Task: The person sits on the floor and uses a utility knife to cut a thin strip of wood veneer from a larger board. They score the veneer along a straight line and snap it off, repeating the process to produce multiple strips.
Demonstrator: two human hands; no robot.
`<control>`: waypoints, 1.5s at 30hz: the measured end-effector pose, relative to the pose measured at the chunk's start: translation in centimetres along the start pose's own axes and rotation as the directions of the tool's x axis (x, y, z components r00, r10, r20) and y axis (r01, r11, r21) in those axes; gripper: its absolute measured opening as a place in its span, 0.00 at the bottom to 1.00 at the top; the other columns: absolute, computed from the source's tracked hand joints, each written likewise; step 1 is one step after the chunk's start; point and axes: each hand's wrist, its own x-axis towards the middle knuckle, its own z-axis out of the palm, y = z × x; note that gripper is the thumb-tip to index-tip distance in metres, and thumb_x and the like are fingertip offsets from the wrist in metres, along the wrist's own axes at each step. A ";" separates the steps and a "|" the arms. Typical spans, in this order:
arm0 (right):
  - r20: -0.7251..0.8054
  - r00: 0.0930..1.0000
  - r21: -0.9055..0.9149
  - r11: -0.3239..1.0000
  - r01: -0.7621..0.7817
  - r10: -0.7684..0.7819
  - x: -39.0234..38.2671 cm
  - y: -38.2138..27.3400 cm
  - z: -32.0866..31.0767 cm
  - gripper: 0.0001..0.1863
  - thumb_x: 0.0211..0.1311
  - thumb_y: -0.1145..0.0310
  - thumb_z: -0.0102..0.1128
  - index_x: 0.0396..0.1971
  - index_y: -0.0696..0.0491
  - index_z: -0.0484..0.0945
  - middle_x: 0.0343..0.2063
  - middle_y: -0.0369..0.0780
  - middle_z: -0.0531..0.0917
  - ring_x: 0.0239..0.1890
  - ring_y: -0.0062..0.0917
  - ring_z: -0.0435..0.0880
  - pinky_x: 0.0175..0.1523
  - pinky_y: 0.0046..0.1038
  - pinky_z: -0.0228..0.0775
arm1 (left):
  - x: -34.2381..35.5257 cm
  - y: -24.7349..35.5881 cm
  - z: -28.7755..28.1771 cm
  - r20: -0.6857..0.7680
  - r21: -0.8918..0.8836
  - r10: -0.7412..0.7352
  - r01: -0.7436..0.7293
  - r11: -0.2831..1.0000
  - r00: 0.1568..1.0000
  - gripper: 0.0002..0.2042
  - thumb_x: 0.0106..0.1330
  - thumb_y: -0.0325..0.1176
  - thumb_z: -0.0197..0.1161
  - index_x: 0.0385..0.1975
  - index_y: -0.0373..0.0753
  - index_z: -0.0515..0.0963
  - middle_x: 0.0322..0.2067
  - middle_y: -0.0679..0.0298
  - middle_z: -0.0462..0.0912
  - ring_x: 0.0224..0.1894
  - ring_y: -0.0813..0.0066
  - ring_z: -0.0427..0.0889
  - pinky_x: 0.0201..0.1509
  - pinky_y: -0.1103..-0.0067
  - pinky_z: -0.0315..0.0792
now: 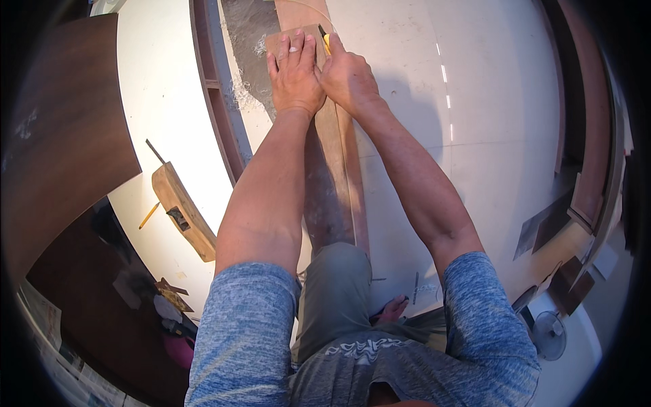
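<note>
My left hand lies flat with its fingers spread, pressing on a thin brown wooden sheet. Close against its thumb side, my right hand is closed around a yellow-handled utility knife. The dark tip of the knife points away from me, at the sheet's right edge. A long wooden strip runs from under my hands back toward me, and my bent knee rests at its near end.
To the left, a wooden hand plane and a yellow pencil lie on a white panel. Pale shavings are scattered beside a long wooden frame. A dark brown panel stands at the far left.
</note>
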 end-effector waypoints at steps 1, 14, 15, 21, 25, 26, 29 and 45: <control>0.009 1.000 0.001 1.000 -0.002 0.002 0.0 -0.1 0.0 0.33 0.65 0.58 0.61 0.65 0.59 0.64 0.37 0.57 0.86 0.44 0.53 0.86 0.51 0.47 0.78 | -0.1 -0.2 0.3 -0.002 0.018 0.007 -0.007 1.000 1.000 0.27 0.73 0.40 0.49 0.73 0.53 0.61 0.76 0.71 0.55 0.79 0.66 0.47 0.81 0.57 0.37; 0.009 0.999 -0.043 0.998 -0.045 0.045 -1.9 -0.9 0.2 0.30 0.69 0.63 0.51 0.68 0.57 0.61 0.33 0.60 0.85 0.41 0.56 0.85 0.49 0.52 0.78 | -0.1 -0.6 1.1 -0.033 0.031 0.041 -0.039 0.999 0.999 0.29 0.71 0.43 0.52 0.73 0.54 0.62 0.76 0.71 0.57 0.79 0.65 0.49 0.80 0.54 0.38; 0.005 0.999 -0.042 0.998 -0.052 0.052 -2.4 -0.9 0.2 0.29 0.70 0.63 0.51 0.68 0.57 0.61 0.33 0.60 0.84 0.41 0.57 0.85 0.49 0.52 0.78 | 0.1 -0.6 1.1 -0.034 0.043 0.045 -0.044 0.998 0.998 0.28 0.71 0.42 0.51 0.73 0.53 0.62 0.75 0.70 0.58 0.79 0.65 0.49 0.80 0.54 0.39; 0.124 0.991 -0.045 0.998 -0.043 0.049 -7.4 0.7 0.2 0.32 0.65 0.71 0.48 0.69 0.62 0.57 0.36 0.62 0.84 0.43 0.57 0.85 0.50 0.51 0.77 | -0.2 -0.2 0.8 -0.083 0.022 0.055 -0.053 0.998 0.995 0.26 0.70 0.35 0.50 0.69 0.49 0.67 0.73 0.66 0.63 0.77 0.61 0.53 0.79 0.52 0.41; 0.132 0.989 -0.027 0.998 -0.058 0.061 -10.5 1.1 0.1 0.33 0.63 0.74 0.49 0.70 0.62 0.56 0.34 0.62 0.83 0.42 0.57 0.85 0.49 0.52 0.77 | 0.0 -0.3 0.9 -0.089 0.028 0.056 -0.054 0.998 0.994 0.25 0.70 0.36 0.49 0.69 0.50 0.68 0.73 0.66 0.63 0.77 0.61 0.53 0.80 0.53 0.41; 0.130 0.989 -0.026 0.998 -0.063 0.066 -11.4 1.3 0.4 0.34 0.63 0.74 0.49 0.70 0.62 0.56 0.34 0.61 0.83 0.41 0.57 0.85 0.48 0.52 0.77 | 0.0 -0.3 0.8 -0.085 0.028 0.050 -0.048 0.998 0.995 0.25 0.71 0.36 0.49 0.69 0.50 0.68 0.73 0.66 0.63 0.77 0.61 0.53 0.80 0.53 0.41; 0.192 0.976 -0.022 0.994 -0.103 0.105 -12.6 1.3 -0.2 0.34 0.63 0.74 0.49 0.70 0.63 0.56 0.32 0.60 0.83 0.40 0.57 0.85 0.47 0.52 0.76 | 0.3 -0.2 0.6 -0.096 0.034 0.050 -0.047 0.998 0.994 0.25 0.71 0.36 0.48 0.69 0.50 0.68 0.73 0.66 0.63 0.77 0.61 0.53 0.80 0.53 0.42; -0.177 0.982 0.117 0.992 -0.039 0.059 -1.2 2.0 1.3 0.29 0.70 0.67 0.48 0.70 0.58 0.61 0.40 0.59 0.84 0.45 0.57 0.83 0.54 0.50 0.74 | -0.2 -0.3 0.4 -0.019 0.047 0.036 -0.035 0.998 0.999 0.27 0.72 0.37 0.48 0.73 0.54 0.63 0.75 0.69 0.58 0.79 0.64 0.49 0.80 0.54 0.40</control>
